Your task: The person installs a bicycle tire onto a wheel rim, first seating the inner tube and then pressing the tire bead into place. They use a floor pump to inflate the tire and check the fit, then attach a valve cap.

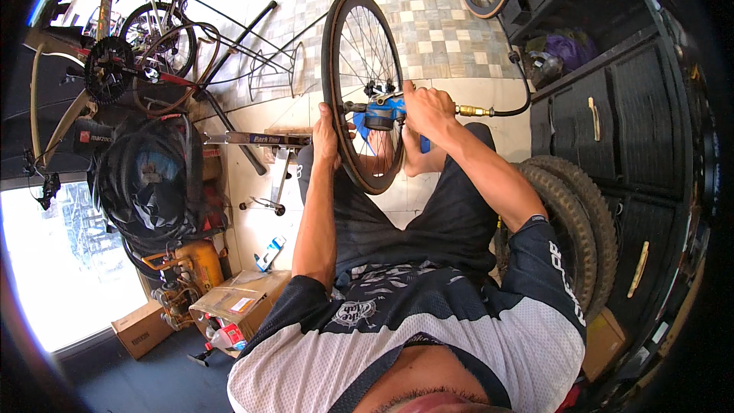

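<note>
A bicycle wheel (pixel 332 53) with a dark tyre and thin spokes stands upright in front of me, between my legs. My left hand (pixel 326 134) grips its near left side, thumb on the tyre and fingers reaching toward the spokes. In my right hand (pixel 430 112) is a blue tyre inflator (pixel 381 116) with a round gauge, closed around its handle. The inflator's head reaches between the spokes to the rim's inner side; whether it is locked on the valve, I cannot tell. From its right end a brass fitting (pixel 472 111) joins a black air hose (pixel 527 90).
Bicycles and a frame (pixel 107 69) crowd the left, beside a repair-stand arm (pixel 264 139). Below them are a black bag (pixel 149 176) and a cardboard box (pixel 248 298). Knobby tyres (pixel 585 222) lean against black drawers (pixel 650 122) at right. Another wheel (pixel 501 0) is at the far right.
</note>
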{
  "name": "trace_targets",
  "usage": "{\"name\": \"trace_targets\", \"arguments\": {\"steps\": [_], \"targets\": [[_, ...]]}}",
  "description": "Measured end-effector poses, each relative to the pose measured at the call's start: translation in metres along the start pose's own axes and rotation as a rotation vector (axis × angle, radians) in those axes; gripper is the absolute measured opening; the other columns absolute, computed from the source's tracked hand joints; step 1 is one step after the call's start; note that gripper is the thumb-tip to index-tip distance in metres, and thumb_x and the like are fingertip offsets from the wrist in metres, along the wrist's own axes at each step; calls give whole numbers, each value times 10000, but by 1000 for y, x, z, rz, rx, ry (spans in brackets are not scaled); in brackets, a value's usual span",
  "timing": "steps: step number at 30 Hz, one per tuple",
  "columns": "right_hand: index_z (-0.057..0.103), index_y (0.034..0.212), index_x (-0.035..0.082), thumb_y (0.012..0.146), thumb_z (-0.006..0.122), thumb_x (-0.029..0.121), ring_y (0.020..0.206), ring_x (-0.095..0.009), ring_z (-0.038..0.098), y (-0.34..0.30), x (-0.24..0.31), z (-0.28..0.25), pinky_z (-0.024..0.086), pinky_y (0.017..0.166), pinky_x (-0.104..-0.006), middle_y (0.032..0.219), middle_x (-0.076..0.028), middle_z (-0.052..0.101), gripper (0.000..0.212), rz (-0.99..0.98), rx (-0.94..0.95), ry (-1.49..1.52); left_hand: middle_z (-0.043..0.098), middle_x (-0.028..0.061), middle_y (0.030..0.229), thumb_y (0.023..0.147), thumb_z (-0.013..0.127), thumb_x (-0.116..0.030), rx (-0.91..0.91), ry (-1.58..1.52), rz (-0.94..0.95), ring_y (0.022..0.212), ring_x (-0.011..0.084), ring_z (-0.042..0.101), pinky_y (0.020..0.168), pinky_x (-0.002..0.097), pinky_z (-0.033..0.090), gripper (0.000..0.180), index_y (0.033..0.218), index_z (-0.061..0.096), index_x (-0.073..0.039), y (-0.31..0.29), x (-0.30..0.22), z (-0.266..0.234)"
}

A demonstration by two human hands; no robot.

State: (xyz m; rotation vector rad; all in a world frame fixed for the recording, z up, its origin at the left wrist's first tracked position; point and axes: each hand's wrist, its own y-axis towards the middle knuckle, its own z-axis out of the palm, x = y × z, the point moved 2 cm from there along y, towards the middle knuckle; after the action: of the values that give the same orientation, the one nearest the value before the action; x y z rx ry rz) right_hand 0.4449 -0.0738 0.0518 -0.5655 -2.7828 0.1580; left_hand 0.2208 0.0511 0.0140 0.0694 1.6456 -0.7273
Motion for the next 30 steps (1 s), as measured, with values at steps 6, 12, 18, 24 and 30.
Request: {"name": "trace_targets", "arguments": {"steps": [6, 12, 18, 24, 30], "targets": [[584, 1188, -52, 742, 782, 131, 798, -383, 776, -9, -1, -11, 626, 674, -482, 852, -240, 760, 522, -11, 7, 11, 679, 114, 768, 939, 543, -803, 52, -126, -64, 634, 185, 660, 551, 304, 527, 827, 1097, 641, 3, 1, 0, 0], [586, 1193, -53, 751, 775, 128, 822, -386, 775, -10, -2, -13, 623, 699, -492, 862, -242, 760, 514, 29, 15, 21, 638, 90, 718, 943, 568, -781, 67, -26, -84, 603, 177, 628, 544, 301, 521, 765, 1026, 618, -22, 0, -16, 7], [605, 1154, -61, 780, 755, 99, 790, -337, 787, -10, 4, -14, 640, 649, -452, 852, -229, 767, 434, -16, 5, 7, 635, 83, 711, 929, 581, -789, 79, -86, -106, 583, 175, 615, 536, 304, 520, 748, 1003, 615, -46, 8, -10, -1], [598, 1195, -65, 760, 769, 132, 830, -386, 774, -9, 2, -6, 624, 729, -482, 871, -234, 763, 507, -3, 20, 49, 607, 67, 705, 921, 596, -784, 87, -154, -145, 599, 165, 601, 553, 296, 523, 746, 1023, 618, -44, 10, -8, -1], [607, 1144, -54, 749, 746, 124, 822, -384, 775, -12, 5, -10, 624, 733, -478, 860, -234, 762, 455, 11, 13, 38, 592, 83, 690, 928, 578, -782, 114, -195, -160, 596, 201, 589, 558, 329, 520, 702, 1029, 604, -88, 9, -2, -2]]}}
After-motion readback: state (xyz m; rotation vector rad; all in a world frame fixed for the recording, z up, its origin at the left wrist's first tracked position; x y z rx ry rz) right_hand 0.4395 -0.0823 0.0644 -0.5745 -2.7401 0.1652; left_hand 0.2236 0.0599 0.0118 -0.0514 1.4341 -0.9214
